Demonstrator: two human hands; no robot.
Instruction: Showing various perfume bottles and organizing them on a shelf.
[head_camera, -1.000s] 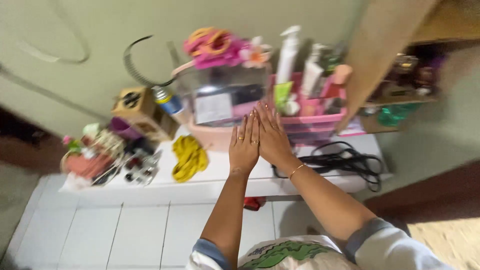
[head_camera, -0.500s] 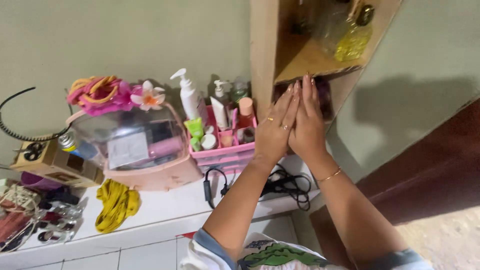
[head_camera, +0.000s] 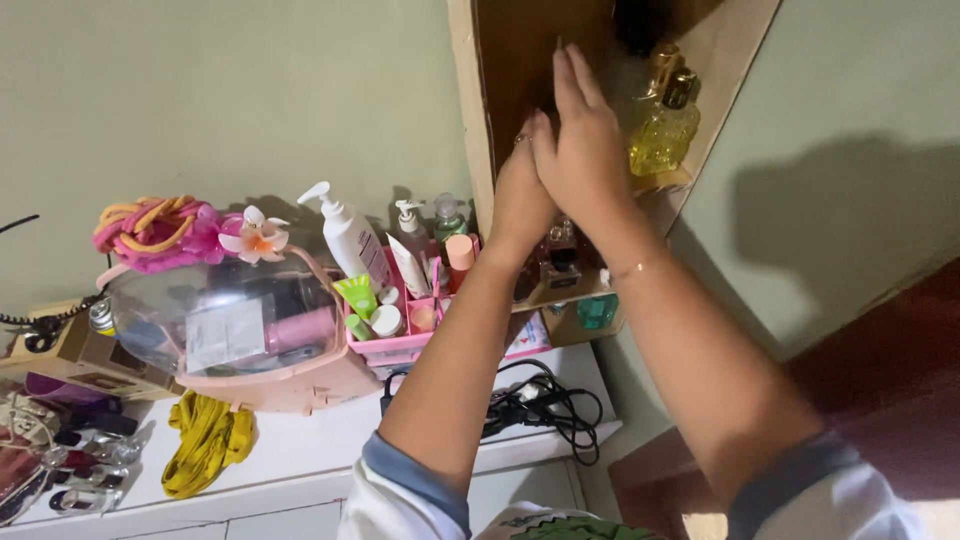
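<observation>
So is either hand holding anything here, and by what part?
Nothing is held. The left hand and right hand are pressed together, fingers straight, raised in front of the wooden shelf beside the yellow glass bottle.

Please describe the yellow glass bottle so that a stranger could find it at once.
Look at the wooden wall shelf above the white counter. The yellow perfume bottle stands there, just right of the raised right hand. It alone is clear yellow glass with a gold cap.

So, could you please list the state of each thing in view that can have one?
left hand: raised, open, empty
right hand: raised, flat against the left, empty
yellow glass bottle: upright on the wooden shelf, capped
white pump bottle: upright in the pink organiser
clear-lidded pink case: closed
black cable: loosely tangled
yellow cloth: crumpled
</observation>
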